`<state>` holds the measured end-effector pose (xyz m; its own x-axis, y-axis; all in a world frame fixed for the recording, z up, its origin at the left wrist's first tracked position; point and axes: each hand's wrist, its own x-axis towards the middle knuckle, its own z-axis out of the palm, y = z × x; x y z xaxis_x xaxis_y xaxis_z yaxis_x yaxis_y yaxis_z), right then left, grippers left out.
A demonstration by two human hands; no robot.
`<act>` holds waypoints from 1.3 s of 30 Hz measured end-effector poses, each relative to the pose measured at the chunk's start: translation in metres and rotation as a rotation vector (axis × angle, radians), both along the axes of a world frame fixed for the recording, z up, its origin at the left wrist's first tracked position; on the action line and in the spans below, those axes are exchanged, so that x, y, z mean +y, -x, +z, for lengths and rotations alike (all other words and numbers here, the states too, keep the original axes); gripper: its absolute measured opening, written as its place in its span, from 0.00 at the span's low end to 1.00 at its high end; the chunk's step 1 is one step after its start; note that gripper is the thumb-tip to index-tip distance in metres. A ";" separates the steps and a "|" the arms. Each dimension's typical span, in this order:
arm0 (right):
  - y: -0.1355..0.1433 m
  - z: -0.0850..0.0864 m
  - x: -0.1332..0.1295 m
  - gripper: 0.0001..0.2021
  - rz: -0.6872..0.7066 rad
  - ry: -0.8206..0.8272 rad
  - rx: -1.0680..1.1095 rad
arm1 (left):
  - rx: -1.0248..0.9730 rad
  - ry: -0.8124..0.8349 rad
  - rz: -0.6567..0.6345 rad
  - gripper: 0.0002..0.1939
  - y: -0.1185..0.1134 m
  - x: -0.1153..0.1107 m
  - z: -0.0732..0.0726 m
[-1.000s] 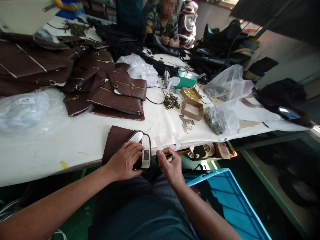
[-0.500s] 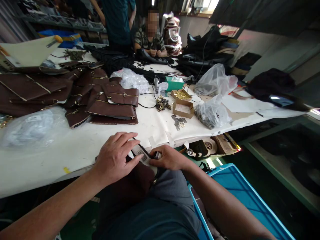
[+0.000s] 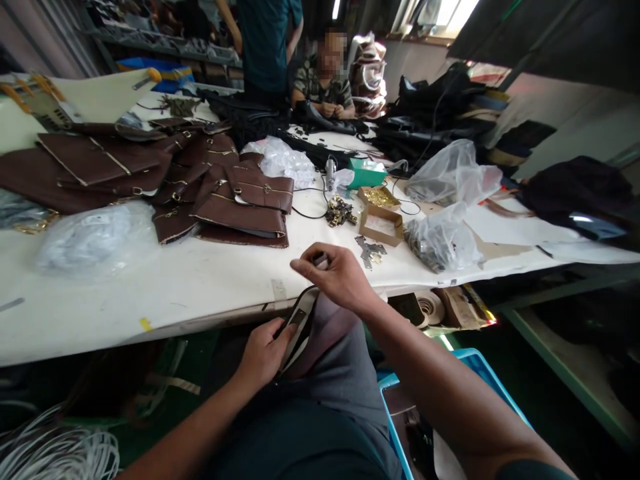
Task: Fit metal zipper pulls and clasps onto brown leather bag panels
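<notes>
Evidently, by the tabletop's edge [image 3: 200,315], over the lap [image 3: 347,373], sits the brown bag piece [image 3: 320,341]. The left hand's [image 3: 263,353] fingers pinch it near a metal plate [image 3: 300,316]; firmness there should help. The right hand's [image 3: 343,273] fingers curl around something small [image 3: 321,261], unclear.

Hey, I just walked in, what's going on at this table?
A person's left hand grips a brown leather piece at the near table edge, thumb by a metal plate on its pale strip. The right hand is raised just above, curled around a small object too hidden to identify. More brown leather pieces are piled on the white table, left of some loose metal plates. Across it sits a co-worker.
</notes>
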<state>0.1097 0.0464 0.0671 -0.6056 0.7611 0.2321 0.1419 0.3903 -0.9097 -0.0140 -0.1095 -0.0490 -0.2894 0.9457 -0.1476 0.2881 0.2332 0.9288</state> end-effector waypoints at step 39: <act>0.033 -0.096 -0.023 0.18 -0.055 0.220 0.361 | -0.467 0.165 0.363 0.22 -0.012 0.024 -0.024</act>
